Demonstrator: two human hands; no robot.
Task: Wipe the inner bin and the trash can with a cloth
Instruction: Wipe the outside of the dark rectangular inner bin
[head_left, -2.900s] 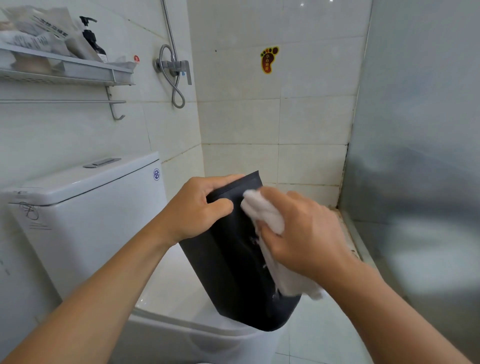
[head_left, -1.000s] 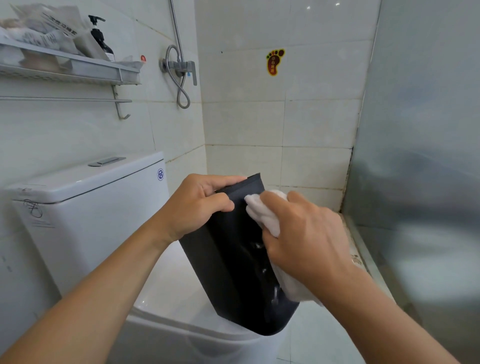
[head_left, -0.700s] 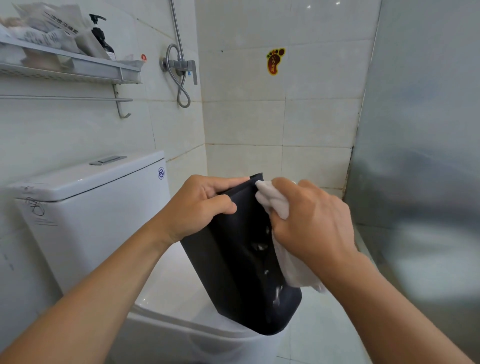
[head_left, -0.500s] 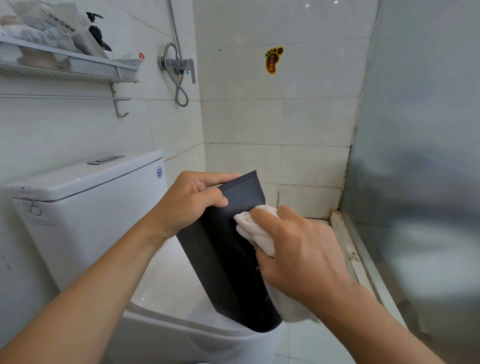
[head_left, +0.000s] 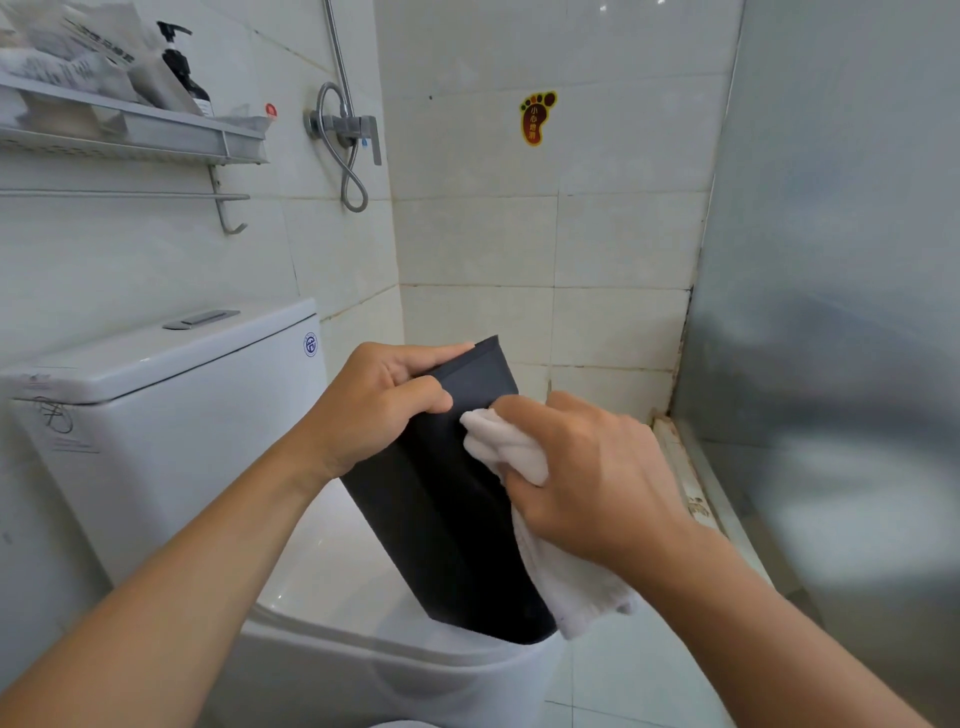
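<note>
The left hand (head_left: 371, 402) has its grip closed on the rim of the dark matte plastic inner bin (head_left: 447, 514). The right hand (head_left: 587, 478) has its grip closed around a crumpled white cloth (head_left: 506, 447) pressed against the bin just beside the left grip. A hard wipe could twist the bin out of that one-sided hold into the white toilet bowl (head_left: 332, 561) below.

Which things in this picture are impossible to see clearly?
- Head view: bin inside, turned away.
- Bin bottom, resting on the toilet; contact unclear.
- Right hand palm and part of cloth, hidden by the hand.
- Shelf packets, blurred and cut off.

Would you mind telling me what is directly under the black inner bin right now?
The white toilet is beneath the black inner bin, which the left hand holds tilted. The bin's base hides whether it rests on the toilet or hangs above it.
</note>
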